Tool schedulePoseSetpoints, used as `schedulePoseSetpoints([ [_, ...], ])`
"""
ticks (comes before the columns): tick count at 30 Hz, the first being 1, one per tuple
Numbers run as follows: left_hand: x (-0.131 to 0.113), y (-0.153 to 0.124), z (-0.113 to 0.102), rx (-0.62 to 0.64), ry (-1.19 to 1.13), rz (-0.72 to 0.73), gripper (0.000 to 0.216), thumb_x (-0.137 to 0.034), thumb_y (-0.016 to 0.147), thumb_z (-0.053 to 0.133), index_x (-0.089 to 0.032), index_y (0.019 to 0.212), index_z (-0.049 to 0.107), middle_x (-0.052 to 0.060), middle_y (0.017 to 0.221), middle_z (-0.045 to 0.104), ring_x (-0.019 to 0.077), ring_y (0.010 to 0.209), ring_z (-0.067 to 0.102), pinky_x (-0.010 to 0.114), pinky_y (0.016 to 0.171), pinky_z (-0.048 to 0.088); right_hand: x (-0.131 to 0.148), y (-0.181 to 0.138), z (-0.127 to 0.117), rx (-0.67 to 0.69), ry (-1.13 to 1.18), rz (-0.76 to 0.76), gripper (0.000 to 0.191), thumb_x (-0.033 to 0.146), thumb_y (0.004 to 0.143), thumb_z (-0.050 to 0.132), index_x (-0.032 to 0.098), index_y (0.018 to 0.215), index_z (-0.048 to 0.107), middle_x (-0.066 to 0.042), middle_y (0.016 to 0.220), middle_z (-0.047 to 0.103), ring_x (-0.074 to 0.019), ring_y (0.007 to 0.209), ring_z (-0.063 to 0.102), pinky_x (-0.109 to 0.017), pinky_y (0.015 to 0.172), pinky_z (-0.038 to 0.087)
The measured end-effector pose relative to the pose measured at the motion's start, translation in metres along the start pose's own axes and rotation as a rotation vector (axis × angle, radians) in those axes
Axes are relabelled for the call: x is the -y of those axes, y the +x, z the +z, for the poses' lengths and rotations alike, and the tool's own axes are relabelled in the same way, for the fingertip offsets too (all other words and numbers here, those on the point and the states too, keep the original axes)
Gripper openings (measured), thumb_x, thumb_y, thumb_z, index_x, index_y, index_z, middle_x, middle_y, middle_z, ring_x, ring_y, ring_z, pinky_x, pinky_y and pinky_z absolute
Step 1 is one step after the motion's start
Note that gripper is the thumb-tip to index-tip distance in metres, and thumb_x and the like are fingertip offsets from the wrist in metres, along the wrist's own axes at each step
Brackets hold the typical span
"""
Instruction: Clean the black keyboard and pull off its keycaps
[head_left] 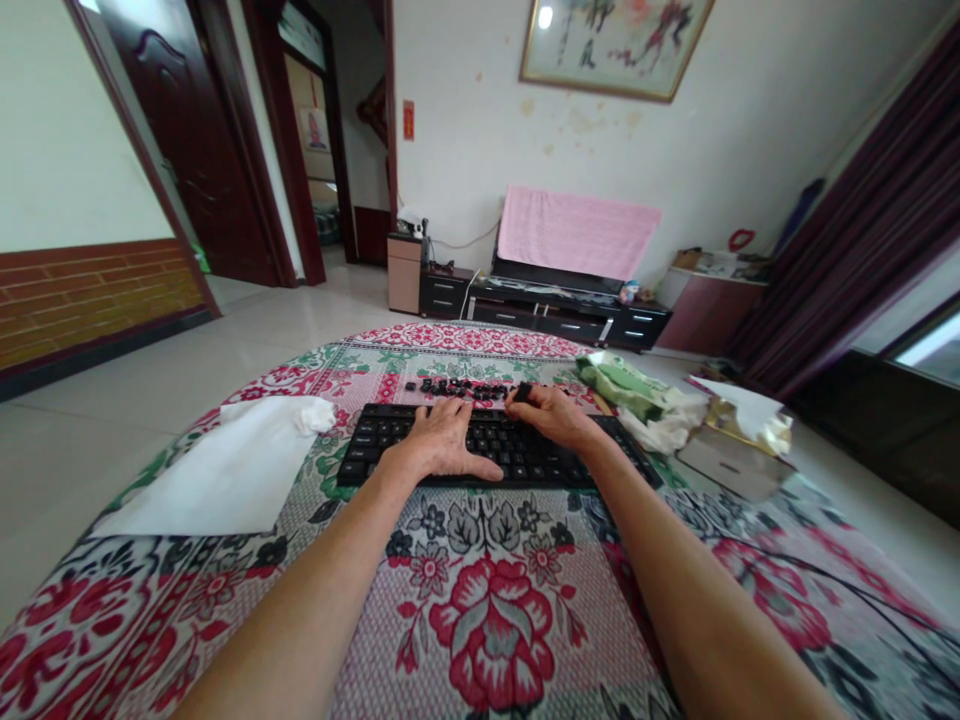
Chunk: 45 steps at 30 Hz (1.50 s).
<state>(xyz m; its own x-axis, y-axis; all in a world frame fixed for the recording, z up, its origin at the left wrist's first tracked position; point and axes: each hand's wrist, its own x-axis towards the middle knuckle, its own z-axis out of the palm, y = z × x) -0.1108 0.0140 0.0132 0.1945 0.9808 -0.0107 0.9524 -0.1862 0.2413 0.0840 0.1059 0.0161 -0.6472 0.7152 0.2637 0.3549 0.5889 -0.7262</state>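
A black keyboard (375,440) lies on a round table covered with a red floral cloth (487,600). My left hand (439,445) rests flat on the keyboard's middle, fingers spread, thumb along the front edge. My right hand (547,410) is at the keyboard's far edge, its fingertips pinched on a small black keycap (523,392). Just beyond the keyboard lies a row of several loose black keycaps (457,387).
A white sheet with a crumpled tissue (225,470) lies at the left. A green cloth (622,385) and a flat box with papers (739,440) sit at the right. A black cable (862,590) runs over the cloth at right. A TV stand (562,310) stands behind.
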Motion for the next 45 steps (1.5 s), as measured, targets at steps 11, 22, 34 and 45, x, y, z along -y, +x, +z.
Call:
schedulePoseSetpoints([
  [11,0.002,0.001,0.002,-0.012,-0.012,0.002,0.115,-0.086,0.047,0.048,-0.022,0.139,0.025,0.014,0.141,0.035,0.0372,0.128,0.028,0.050,0.102,0.024,0.007,0.000,0.004,0.017,-0.123,-0.023,0.019,0.032,0.078,0.049,0.019,0.080,0.063,0.001,0.074,0.062,-0.0144,0.072,0.054,-0.026,0.073,0.041],
  [22,0.001,0.001,0.002,-0.003,-0.013,-0.005,0.119,-0.087,0.046,0.046,-0.023,0.142,0.019,0.014,0.145,0.030,0.0381,0.131,0.022,0.052,0.103,0.022,0.004,0.000,0.007,-0.168,0.282,0.174,0.021,0.038,0.070,0.057,0.018,0.076,0.059,0.001,0.067,0.060,-0.0121,0.059,0.053,-0.026,0.060,0.045],
  [34,0.002,0.002,0.003,-0.013,-0.002,-0.003,0.117,-0.086,0.047,0.046,-0.022,0.141,0.022,0.013,0.145,0.031,0.0377,0.132,0.023,0.051,0.103,0.023,-0.039,0.022,-0.010,-0.571,-0.197,0.259,0.029,0.034,0.073,0.051,0.014,0.085,0.069,-0.005,0.069,0.068,-0.0182,0.067,0.061,-0.027,0.064,0.045],
  [45,0.003,0.003,0.004,0.000,0.016,-0.003,0.119,-0.089,0.046,0.043,-0.021,0.141,0.021,0.014,0.145,0.029,0.0376,0.131,0.023,0.050,0.102,0.023,-0.055,0.041,-0.010,-0.433,-0.447,0.297,0.025,0.028,0.079,0.050,0.014,0.086,0.070,-0.006,0.072,0.069,-0.0174,0.071,0.063,-0.023,0.065,0.045],
])
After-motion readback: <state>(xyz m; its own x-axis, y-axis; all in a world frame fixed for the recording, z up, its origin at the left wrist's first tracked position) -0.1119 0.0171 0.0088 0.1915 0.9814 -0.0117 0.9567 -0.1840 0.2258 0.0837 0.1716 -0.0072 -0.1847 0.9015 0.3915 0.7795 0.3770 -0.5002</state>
